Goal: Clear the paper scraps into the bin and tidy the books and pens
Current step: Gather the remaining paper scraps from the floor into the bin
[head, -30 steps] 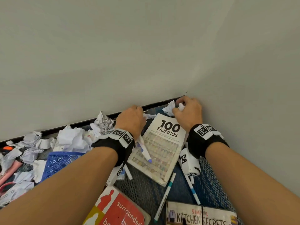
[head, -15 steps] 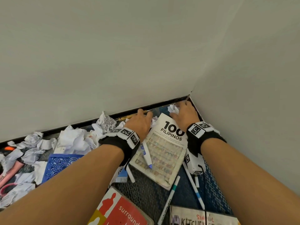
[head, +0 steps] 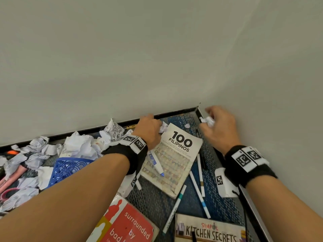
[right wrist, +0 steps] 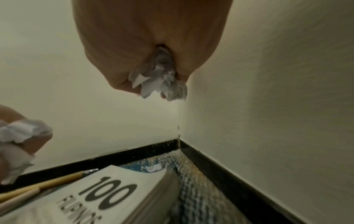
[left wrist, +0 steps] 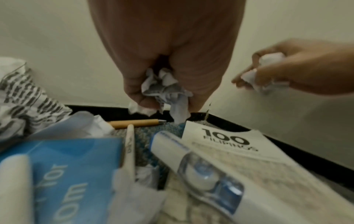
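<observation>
The right hand (head: 220, 126) is curled round a crumpled white scrap (head: 208, 121), held clear of the carpeted floor (head: 218, 203) up in the corner at about 1 o'clock in the head view; the right wrist view shows the paper bunched between thumb and fingers with loose points hanging out. The left hand (head: 148, 131), at roughly 12 o'clock, grips its own wad of scraps (left wrist: 164, 87) just above the top left corner of the "100 Filipinos" book (head: 174, 159), a tail of paper dangling near the cover. Outward from there, one small scrap (head: 187, 126) lies on the carpet between the hands, just beyond the book's top edge, and a brown pen (left wrist: 136, 122) lies along the skirting under the left hand. A heap of crumpled paper (head: 78, 147) sits at 9 to 10 o'clock, partly against a blue latticed basket (head: 70, 168), which I take to be the bin. To do this step well, I would close both fists tighter so the dangling ends do not shed, carry both loads left to the basket together, release low over its opening, then return for the stray scrap before touching books or the white pens (head: 199, 189).
</observation>
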A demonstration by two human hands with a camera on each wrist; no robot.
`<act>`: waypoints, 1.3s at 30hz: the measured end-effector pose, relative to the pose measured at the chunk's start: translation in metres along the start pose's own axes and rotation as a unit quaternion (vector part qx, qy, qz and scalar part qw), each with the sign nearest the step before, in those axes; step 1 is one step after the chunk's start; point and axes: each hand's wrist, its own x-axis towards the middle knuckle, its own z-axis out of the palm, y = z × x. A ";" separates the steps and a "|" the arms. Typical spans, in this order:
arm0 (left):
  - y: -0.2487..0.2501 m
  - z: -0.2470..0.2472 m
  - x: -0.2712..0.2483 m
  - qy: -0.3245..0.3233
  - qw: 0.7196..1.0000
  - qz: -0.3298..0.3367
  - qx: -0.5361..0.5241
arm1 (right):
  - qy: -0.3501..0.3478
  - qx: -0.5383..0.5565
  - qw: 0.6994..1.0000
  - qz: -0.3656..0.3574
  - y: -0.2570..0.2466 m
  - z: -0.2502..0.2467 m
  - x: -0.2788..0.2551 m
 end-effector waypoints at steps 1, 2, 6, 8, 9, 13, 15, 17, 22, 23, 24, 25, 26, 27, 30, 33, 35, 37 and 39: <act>0.002 0.000 -0.001 -0.002 1.000 0.002 -0.007 | -0.024 0.003 0.999 0.027 0.003 -0.001 -0.007; 0.004 0.000 -0.003 -0.007 1.000 0.003 -0.012 | -0.040 0.002 0.998 0.046 0.007 0.001 -0.012; 0.010 -0.002 -0.010 -0.017 0.999 -0.004 -0.035 | -0.103 -0.014 0.991 0.082 0.017 0.012 -0.026; 0.005 -0.003 -0.015 -0.009 0.999 -0.005 -0.030 | -0.125 -0.079 0.987 0.057 0.018 0.022 -0.022; 0.001 -0.004 -0.019 -0.001 1.000 -0.009 -0.027 | -0.118 -0.103 0.987 0.047 0.016 0.027 -0.017; -0.030 -0.010 -0.032 0.051 0.997 -0.049 -0.005 | -0.137 -0.152 0.978 0.048 0.007 0.054 0.013; -0.047 -0.018 -0.038 0.091 0.991 -0.094 -0.010 | -0.181 -0.178 0.965 0.059 0.007 0.067 0.025; -0.062 -0.028 -0.042 0.122 0.983 -0.134 -0.005 | -0.192 -0.184 0.961 0.080 0.008 0.078 0.033; -0.087 -0.031 -0.050 0.169 0.970 -0.170 0.026 | -0.165 -0.204 0.961 0.085 0.013 0.084 0.038; -0.089 -0.029 -0.051 0.161 0.970 -0.179 0.031 | -0.172 -0.205 0.960 0.086 0.012 0.082 0.038; -0.091 -0.026 -0.052 0.144 0.972 -0.185 0.031 | -0.176 -0.199 0.960 0.090 0.009 0.080 0.039; -0.091 -0.023 -0.053 0.119 0.974 -0.189 0.030 | -0.170 -0.188 0.963 0.091 0.004 0.078 0.039; -0.090 -0.021 -0.054 0.084 0.978 -0.191 0.029 | -0.152 -0.173 0.969 0.085 -0.002 0.076 0.038; -0.087 -0.018 -0.053 0.043 0.980 -0.191 0.030 | -0.127 -0.149 0.978 0.071 -0.012 0.074 0.035; -0.074 -0.010 -0.050 -0.042 0.977 -0.201 0.054 | -0.060 -0.030 0.998 -0.017 -0.054 0.070 0.013; -0.063 -0.002 -0.051 -0.062 0.977 -0.189 0.078 | -0.094 0.070 0.988 -0.096 -0.100 0.068 -0.027; -0.057 0.002 -0.053 -0.078 0.980 -0.157 0.092 | -0.137 0.035 0.976 -0.165 -0.118 0.077 -0.056; -0.051 0.004 -0.056 -0.088 0.982 -0.131 0.107 | -0.167 -0.067 0.958 -0.224 -0.122 0.095 -0.078; -0.050 0.005 -0.059 -0.078 0.984 -0.124 0.103 | -0.206 -0.122 0.948 -0.209 -0.116 0.110 -0.091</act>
